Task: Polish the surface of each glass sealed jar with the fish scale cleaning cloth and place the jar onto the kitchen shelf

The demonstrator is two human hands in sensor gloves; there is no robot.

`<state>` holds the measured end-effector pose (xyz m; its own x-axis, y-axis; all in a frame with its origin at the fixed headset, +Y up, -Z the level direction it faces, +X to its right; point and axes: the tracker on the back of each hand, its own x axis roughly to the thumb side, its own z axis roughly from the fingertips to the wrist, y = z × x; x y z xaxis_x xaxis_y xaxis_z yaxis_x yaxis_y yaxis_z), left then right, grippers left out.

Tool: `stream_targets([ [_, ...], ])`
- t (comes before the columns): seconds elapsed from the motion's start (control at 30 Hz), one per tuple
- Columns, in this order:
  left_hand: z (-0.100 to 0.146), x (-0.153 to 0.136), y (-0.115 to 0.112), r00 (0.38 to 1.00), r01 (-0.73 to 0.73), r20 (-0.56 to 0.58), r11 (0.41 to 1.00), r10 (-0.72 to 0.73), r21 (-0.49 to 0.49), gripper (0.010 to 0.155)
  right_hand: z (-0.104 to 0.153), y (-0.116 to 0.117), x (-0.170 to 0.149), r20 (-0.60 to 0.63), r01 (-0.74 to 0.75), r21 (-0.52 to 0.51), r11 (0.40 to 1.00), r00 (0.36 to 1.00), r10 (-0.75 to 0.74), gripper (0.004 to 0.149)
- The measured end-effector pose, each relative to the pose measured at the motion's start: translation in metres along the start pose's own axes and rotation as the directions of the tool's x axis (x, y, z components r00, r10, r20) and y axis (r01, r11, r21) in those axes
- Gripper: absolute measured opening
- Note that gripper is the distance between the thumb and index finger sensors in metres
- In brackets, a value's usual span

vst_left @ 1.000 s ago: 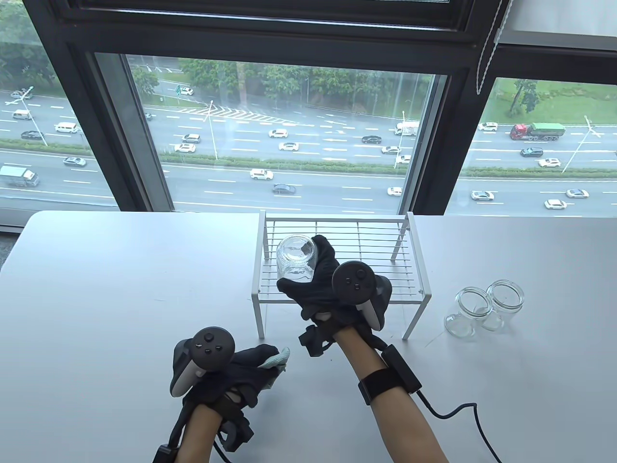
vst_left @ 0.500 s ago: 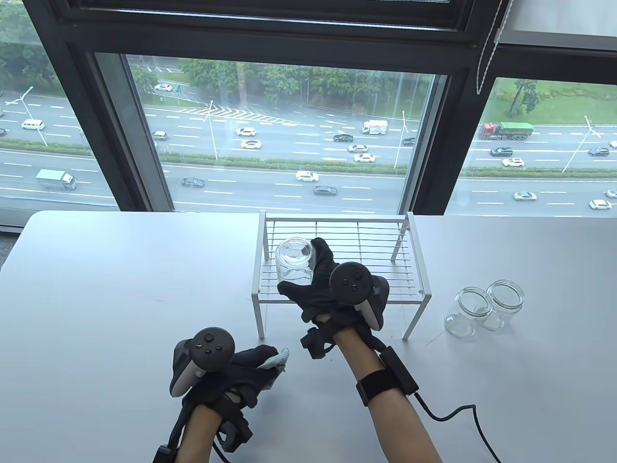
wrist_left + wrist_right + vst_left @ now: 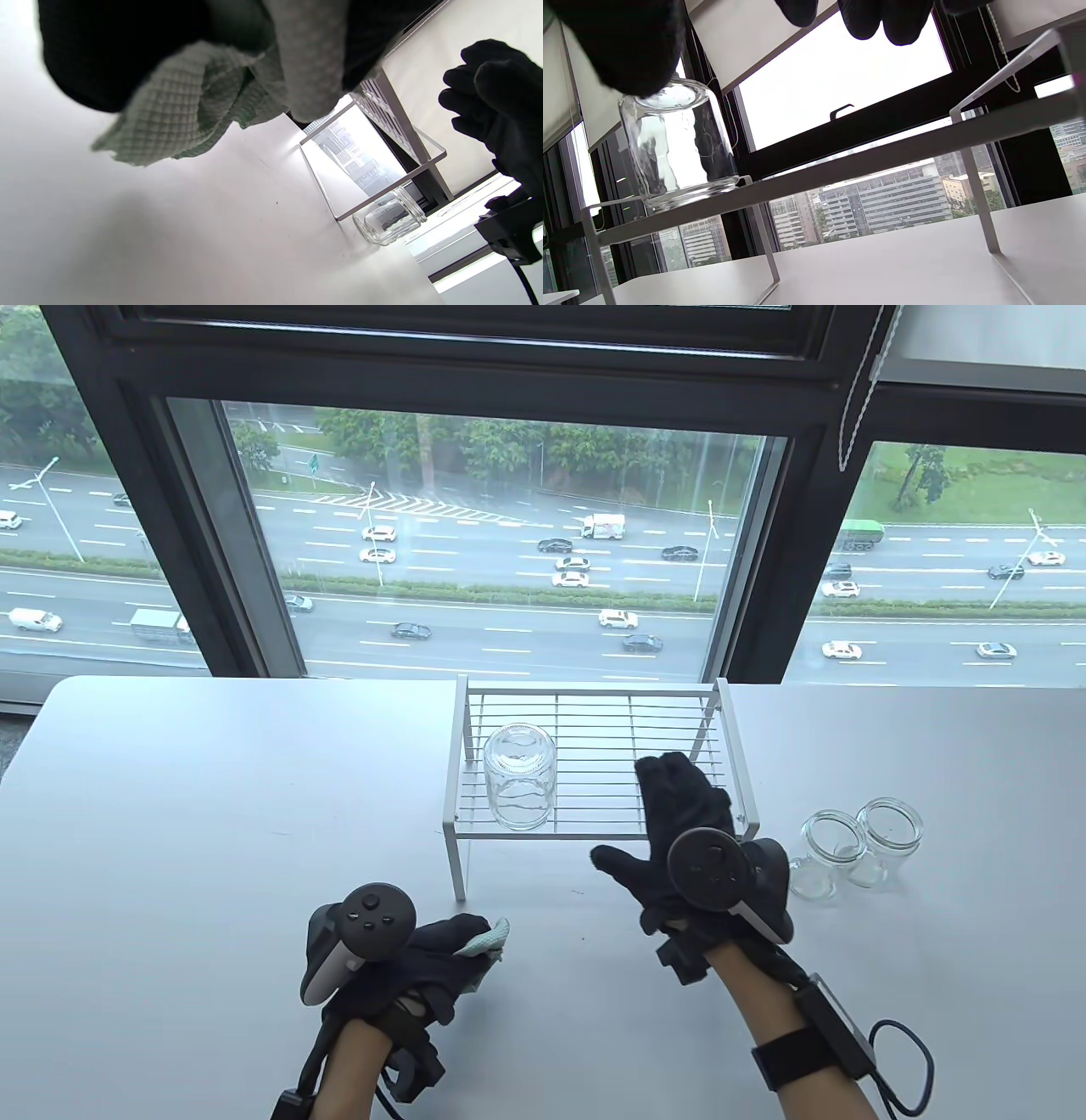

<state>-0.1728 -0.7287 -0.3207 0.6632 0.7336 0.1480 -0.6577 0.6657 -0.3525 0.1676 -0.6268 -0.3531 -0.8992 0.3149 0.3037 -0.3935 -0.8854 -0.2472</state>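
A clear glass jar (image 3: 519, 776) stands upside down on the left part of the white wire shelf (image 3: 670, 717), free of any hand; it also shows in the right wrist view as the jar (image 3: 674, 144). My right hand (image 3: 679, 823) hovers open with straight fingers over the shelf's front right edge, apart from the jar. Two more glass jars (image 3: 853, 848) stand upright on the table right of the shelf. My left hand (image 3: 441, 954) rests near the table's front and grips the pale green cleaning cloth (image 3: 490, 937), whose scale weave shows as the cloth (image 3: 178, 106).
The white table (image 3: 212, 814) runs to a large window at the back. A black cable (image 3: 904, 1069) trails from my right wrist strap at the bottom right. A blind cord (image 3: 861, 398) hangs at the upper right.
My right hand has let go of the jar, leaving it on the shelf, and drawn back to the right with fingers spread. The left hand and cloth have stayed put.
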Motion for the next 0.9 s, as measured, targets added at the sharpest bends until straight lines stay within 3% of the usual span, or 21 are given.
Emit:
stream_targets([
  [0.27, 0.001, 0.001, 0.001, 1.0, 0.003, -0.002, 1.0, -0.003, 0.013, 0.055, 0.039, -0.025, -0.094, -0.247, -0.13, -0.035, 0.991, 0.962, 0.117, 0.084],
  [0.4, 0.001, 0.004, 0.001, 1.0, 0.017, 0.007, 1.0, -0.017, 0.015, 0.056, 0.043, -0.023, -0.126, -0.412, -0.231, 0.128, 0.964, 0.872, 0.264, 0.082],
  [0.5, 0.001, 0.005, 0.0, 1.0, 0.03, 0.008, 0.999, -0.03, 0.013, 0.056, 0.042, -0.013, -0.138, -0.513, -0.274, 0.259, 0.926, 0.773, 0.372, 0.082],
  [0.6, 0.0, 0.005, -0.001, 0.999, 0.034, 0.006, 0.999, -0.034, 0.01, 0.056, 0.039, 0.001, -0.144, -0.543, -0.237, 0.339, 0.91, 0.741, 0.395, 0.081],
  [0.8, 0.001, 0.005, 0.0, 0.999, 0.032, -0.002, 0.999, -0.032, 0.011, 0.056, 0.03, 0.02, -0.153, -0.571, -0.233, 0.368, 0.9, 0.707, 0.416, 0.081],
  [0.9, 0.002, 0.01, 0.0, 0.998, 0.053, 0.013, 0.998, -0.053, 0.016, 0.056, 0.023, 0.022, -0.154, -0.589, -0.273, 0.319, 0.908, 0.693, 0.415, 0.073],
])
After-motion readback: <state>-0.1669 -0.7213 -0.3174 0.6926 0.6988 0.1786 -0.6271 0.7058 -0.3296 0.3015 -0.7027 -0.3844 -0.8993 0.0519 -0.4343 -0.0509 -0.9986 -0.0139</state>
